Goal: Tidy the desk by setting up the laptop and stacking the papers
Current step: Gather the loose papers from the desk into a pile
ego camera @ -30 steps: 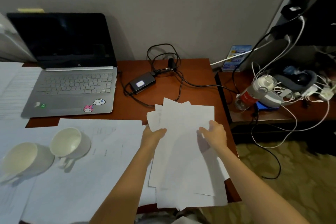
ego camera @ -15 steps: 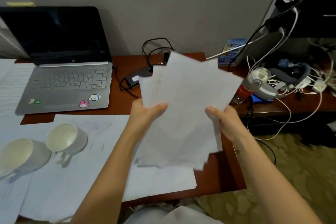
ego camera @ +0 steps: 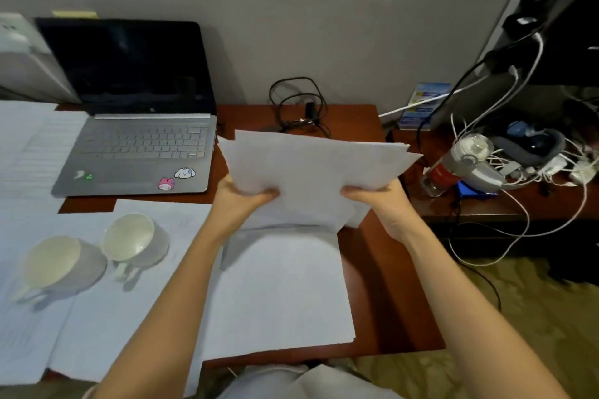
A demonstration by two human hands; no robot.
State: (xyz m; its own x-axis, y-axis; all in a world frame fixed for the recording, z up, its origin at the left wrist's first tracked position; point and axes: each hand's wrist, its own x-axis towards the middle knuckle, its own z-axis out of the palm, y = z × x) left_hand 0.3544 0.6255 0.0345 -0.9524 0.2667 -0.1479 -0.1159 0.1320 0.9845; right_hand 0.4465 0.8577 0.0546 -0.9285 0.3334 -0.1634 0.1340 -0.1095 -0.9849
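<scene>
The sheaf of papers (ego camera: 311, 172) is hovering above the desk (ego camera: 382, 285), long axis running left to right and uneven edges fanning away from the person, while the left hand (ego camera: 241, 196) and right hand (ego camera: 377, 199) are pinching its near corners, equally close.

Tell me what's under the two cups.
Both cups lie tipped on loose white sheets spread over the desk. Whatever lies beneath those sheets is covered.

Both hands, left (ego camera: 241, 193) and right (ego camera: 377, 196), have swung the paper stack (ego camera: 311, 172) from upright down to sideways, lower over the desk (ego camera: 382, 285).
</scene>
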